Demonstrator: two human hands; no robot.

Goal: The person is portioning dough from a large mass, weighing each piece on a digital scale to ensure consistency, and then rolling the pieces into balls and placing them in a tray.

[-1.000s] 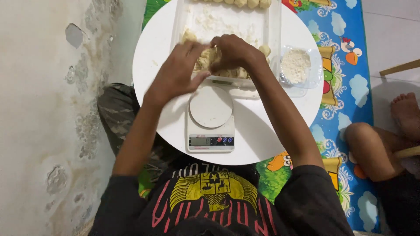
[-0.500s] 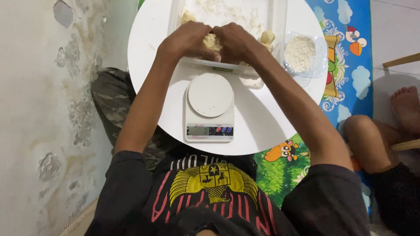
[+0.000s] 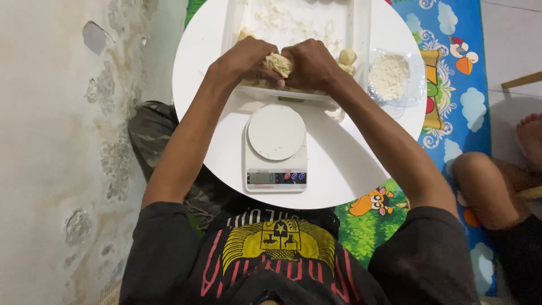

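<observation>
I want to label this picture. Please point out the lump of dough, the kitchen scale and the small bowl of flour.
lump of dough (image 3: 279, 63), head view, on the pale top between both hands.
kitchen scale (image 3: 276, 132), head view, on its round weighing plate.
small bowl of flour (image 3: 416, 85), head view, on its clear rim.

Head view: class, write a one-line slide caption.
Both hands, left hand and right hand, squeeze a dough lump above a kitchen scale.

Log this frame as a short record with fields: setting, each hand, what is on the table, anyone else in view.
setting: round white table beside a stained wall, patterned mat underneath
left hand: gripping the lump of dough
right hand: gripping the same dough from the other side
tray: white, under both hands, crumbs inside
scale: white, platform bare
bowl: clear, white flour
other person: bare leg at right
</observation>
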